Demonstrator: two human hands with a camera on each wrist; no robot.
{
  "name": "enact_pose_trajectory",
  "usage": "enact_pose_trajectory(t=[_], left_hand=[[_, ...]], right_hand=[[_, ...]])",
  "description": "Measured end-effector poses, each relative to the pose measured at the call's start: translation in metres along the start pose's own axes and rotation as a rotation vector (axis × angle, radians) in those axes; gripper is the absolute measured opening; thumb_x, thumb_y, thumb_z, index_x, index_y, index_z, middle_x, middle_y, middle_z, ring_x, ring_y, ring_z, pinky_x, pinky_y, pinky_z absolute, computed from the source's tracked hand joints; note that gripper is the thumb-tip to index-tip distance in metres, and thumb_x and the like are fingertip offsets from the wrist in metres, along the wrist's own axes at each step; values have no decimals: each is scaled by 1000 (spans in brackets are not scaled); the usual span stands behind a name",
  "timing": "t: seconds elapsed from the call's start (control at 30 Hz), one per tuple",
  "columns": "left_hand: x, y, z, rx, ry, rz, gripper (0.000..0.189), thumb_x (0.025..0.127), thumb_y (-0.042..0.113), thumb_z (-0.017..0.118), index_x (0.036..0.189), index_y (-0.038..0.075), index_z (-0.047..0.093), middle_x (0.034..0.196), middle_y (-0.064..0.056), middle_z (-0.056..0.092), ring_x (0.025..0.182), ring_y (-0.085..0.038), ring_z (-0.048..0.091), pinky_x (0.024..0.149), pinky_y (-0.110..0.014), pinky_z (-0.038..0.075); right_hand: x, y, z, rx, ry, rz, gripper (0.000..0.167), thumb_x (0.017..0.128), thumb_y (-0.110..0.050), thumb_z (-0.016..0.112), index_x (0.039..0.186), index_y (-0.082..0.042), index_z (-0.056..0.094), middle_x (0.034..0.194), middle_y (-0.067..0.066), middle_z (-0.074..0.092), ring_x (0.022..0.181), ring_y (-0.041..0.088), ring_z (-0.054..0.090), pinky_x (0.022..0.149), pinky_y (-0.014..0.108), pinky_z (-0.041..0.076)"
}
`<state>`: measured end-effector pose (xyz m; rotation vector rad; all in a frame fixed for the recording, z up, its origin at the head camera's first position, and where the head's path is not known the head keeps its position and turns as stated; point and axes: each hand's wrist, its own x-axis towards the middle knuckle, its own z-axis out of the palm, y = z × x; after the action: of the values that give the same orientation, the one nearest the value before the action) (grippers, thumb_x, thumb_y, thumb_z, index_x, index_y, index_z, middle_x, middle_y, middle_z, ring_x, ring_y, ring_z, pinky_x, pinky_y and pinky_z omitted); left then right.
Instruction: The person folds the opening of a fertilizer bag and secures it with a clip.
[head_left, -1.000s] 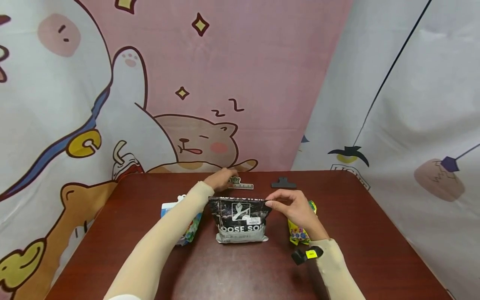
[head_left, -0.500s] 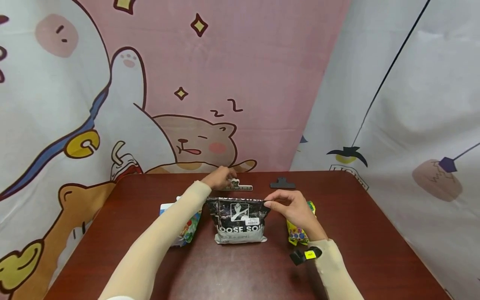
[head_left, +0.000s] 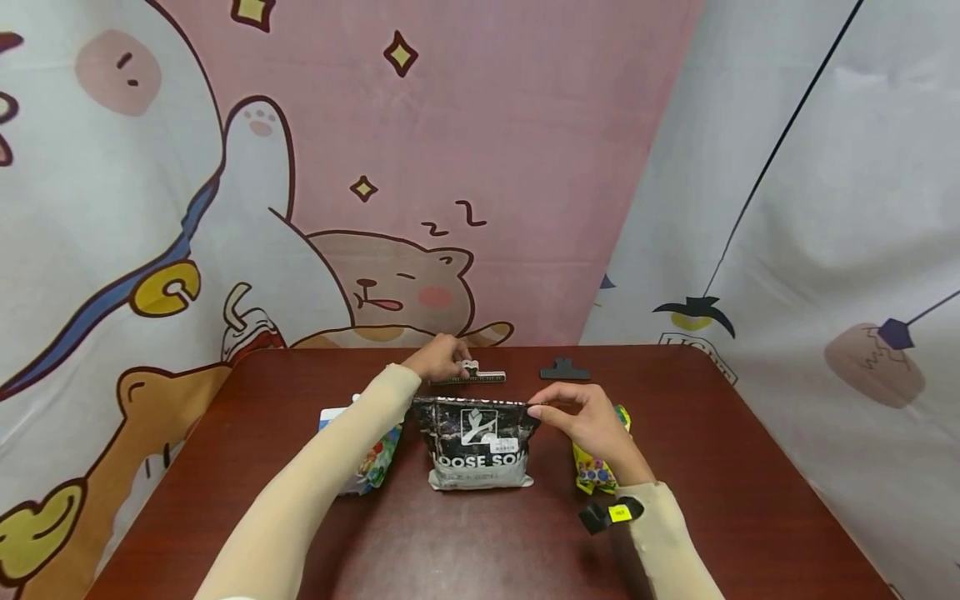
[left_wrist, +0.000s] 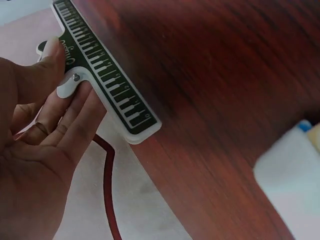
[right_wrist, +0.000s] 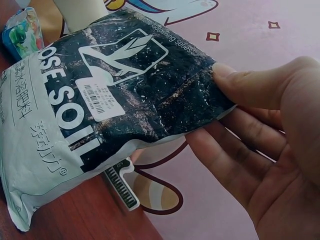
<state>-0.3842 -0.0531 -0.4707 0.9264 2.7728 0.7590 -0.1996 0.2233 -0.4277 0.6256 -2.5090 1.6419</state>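
A black and white bag of loose soil (head_left: 480, 450) stands upright mid-table. My right hand (head_left: 588, 418) pinches its top right corner between thumb and fingers, as the right wrist view shows up close on the bag (right_wrist: 125, 85). Behind the bag, at the table's far edge, my left hand (head_left: 440, 358) grips a wide clip with a piano-key pattern (left_wrist: 107, 75). The thumb presses one handle, with the fingers behind the other. In the head view the clip (head_left: 483, 377) lies level near the tabletop; whether it touches the wood I cannot tell.
A dark grey clip (head_left: 565, 369) lies at the back, right of centre. A yellow packet (head_left: 595, 469) sits partly behind my right hand. Left of the bag, a blue, white and green packet (head_left: 381, 458) is partly covered by my left sleeve. A printed cloth (head_left: 555, 167) hangs behind the table.
My left hand has shifted slightly on the patterned clip, which now looks tipped flatter, its keyed face less visible. The right hand and the soil bag stay in place.
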Motion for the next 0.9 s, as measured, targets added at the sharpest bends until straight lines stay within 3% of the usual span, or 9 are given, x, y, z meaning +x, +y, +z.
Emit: enact_pose_trajectory(t=[0.2, 0.43, 0.9], left_hand=[[-3, 4, -6, -23, -12, -2, 13, 86, 11, 81, 97, 7, 76, 87, -6, 73, 74, -16, 65, 67, -31, 55], [-6, 5, -9, -5, 0, 0, 8, 87, 11, 81, 91, 8, 75, 84, -5, 74, 70, -14, 64, 66, -30, 55], [-18, 10, -30, 34, 71, -2, 4, 84, 8, 80, 87, 9, 78, 80, -5, 75, 70, -15, 65, 67, -30, 55]], right_hand=[[0, -1, -1, 5, 1, 0, 8, 93, -22, 78, 100, -20, 79, 99, 4, 77, 82, 14, 71, 68, 30, 57], [-1, -1, -1, 3, 0, 3, 8, 93, -23, 77, 100, -20, 79, 98, 4, 77, 82, 14, 71, 69, 35, 58], [-1, 0, -2, 14, -1, -5, 8, 93, -22, 77, 100, -19, 79, 99, 4, 77, 82, 13, 71, 69, 30, 58]])
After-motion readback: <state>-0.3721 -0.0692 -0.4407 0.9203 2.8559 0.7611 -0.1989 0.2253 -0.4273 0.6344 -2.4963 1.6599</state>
